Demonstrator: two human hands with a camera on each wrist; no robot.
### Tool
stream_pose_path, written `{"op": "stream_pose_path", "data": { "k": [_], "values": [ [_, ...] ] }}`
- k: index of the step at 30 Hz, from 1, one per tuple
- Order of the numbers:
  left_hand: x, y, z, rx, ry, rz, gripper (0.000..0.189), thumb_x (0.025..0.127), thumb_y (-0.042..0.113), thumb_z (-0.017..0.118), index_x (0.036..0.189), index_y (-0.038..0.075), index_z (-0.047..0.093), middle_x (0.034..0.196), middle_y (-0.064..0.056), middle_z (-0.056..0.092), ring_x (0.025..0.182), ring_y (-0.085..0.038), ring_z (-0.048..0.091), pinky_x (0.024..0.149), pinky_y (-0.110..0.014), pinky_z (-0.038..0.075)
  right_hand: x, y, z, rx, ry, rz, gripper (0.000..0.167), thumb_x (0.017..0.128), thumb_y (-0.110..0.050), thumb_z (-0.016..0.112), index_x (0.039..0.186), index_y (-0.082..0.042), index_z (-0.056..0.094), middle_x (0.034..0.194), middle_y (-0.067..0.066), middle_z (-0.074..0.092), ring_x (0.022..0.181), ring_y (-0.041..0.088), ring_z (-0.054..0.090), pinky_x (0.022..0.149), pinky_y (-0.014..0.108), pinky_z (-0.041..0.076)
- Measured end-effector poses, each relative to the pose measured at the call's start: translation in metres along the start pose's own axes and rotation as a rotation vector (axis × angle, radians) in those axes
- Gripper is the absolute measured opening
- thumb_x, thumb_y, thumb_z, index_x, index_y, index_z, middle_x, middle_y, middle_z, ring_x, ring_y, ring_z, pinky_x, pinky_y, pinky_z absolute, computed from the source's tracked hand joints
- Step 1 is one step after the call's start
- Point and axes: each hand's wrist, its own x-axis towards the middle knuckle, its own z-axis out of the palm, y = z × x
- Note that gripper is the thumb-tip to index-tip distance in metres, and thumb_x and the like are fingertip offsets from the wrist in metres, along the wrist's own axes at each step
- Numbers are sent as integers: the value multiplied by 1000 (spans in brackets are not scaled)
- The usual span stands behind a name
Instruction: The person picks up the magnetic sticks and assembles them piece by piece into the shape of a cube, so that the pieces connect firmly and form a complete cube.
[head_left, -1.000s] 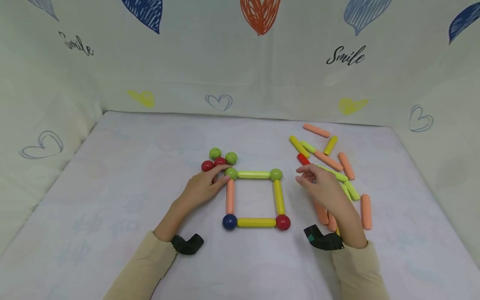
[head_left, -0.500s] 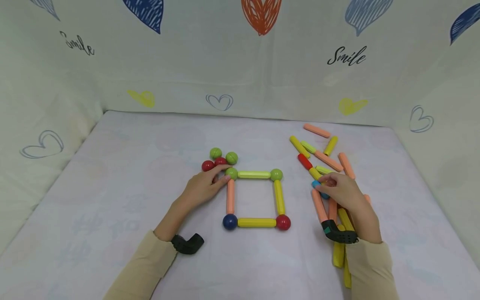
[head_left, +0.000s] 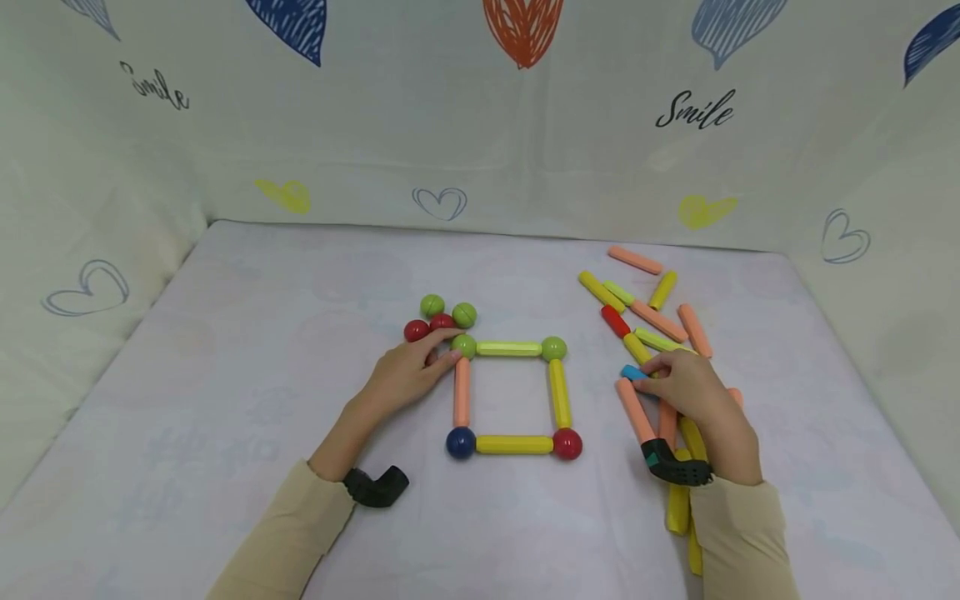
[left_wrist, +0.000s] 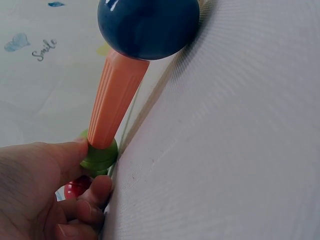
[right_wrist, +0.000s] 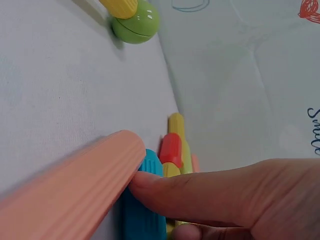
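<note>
A square of rods and balls lies flat on the table. My left hand (head_left: 408, 377) pinches the green ball (head_left: 465, 346) at its far left corner. From that ball an orange rod (head_left: 462, 393) runs to a dark blue ball (head_left: 461, 442), and a lime rod (head_left: 508, 348) to a second green ball (head_left: 553, 348). Yellow rods meet at the red ball (head_left: 567, 443). Over the loose rods on the right, my right hand (head_left: 690, 387) pinches a blue rod (right_wrist: 142, 215), partly hidden by the fingers. Beside it lies an orange rod (right_wrist: 75, 192), close to the thumb.
Spare red balls (head_left: 416, 331) and green balls (head_left: 432, 305) sit just beyond my left hand. Many loose rods surround my right hand: a red one (head_left: 615, 321), a yellow one (head_left: 677, 508) partly under the wrist, and an orange one (head_left: 634, 259) near the back edge.
My right hand has moved right and towards me, into the loose rods, and now grips the blue rod, which has shifted slightly. My left hand stays on the green ball.
</note>
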Motion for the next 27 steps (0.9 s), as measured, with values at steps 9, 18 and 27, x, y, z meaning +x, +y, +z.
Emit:
{"op": "stream_pose_path", "data": {
  "k": [9,18,27],
  "values": [
    [1,0,-1,6,-8,-3,42,92,38,54,131,23,52,68,0,46,56,-15,41,51,-25,27,-2,-1,-2,-34,16,-39,41,88,-29,62,107,8,62,84,13,61,71,20,51,60,27,40],
    [1,0,0,2,-10,-1,41,92,38,55,130,23,52,68,1,46,56,-14,41,50,-25,27,-8,-19,1,36,70,-67,44,91,-30,58,115,6,57,102,20,61,81,23,53,64,26,43],
    [1,2,-2,-2,-12,-4,41,93,39,54,130,22,52,67,1,46,55,-14,41,50,-25,27,-10,-60,25,144,74,-140,34,92,-24,58,115,0,55,92,12,62,68,16,54,62,25,45]
  ]
}}
